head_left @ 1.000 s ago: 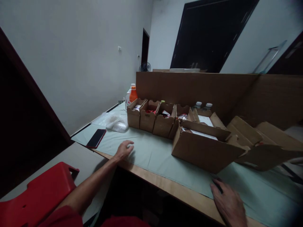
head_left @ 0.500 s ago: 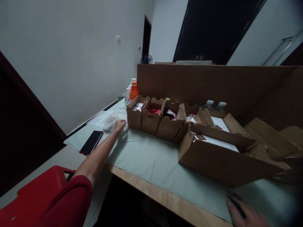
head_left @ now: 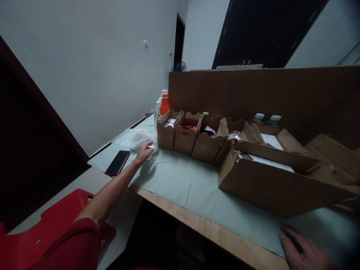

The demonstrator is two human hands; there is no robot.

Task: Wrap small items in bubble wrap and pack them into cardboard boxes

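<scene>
My left hand (head_left: 144, 151) reaches far out over the pale green table cover and closes on the near edge of a crumpled clear plastic bag (head_left: 139, 137), just left of the row of small cardboard boxes (head_left: 185, 137). My right hand (head_left: 305, 251) lies low at the bottom right on the table's front edge, with a dark slim object (head_left: 292, 236) under its fingers; whether it grips that object I cannot tell. A large open cardboard box (head_left: 270, 183) sits between the two hands.
A dark phone (head_left: 118, 162) lies left of my left hand. An orange bottle (head_left: 164, 105) and white bottles stand behind the small boxes. A brown board (head_left: 261, 93) runs along the back. A red plastic stool (head_left: 45, 228) sits low on the left. Folded cardboard (head_left: 334, 153) lies at right.
My left hand went from the table's front edge out to the plastic bag and closed on it. My right hand slid toward the bottom right corner as the view shifted.
</scene>
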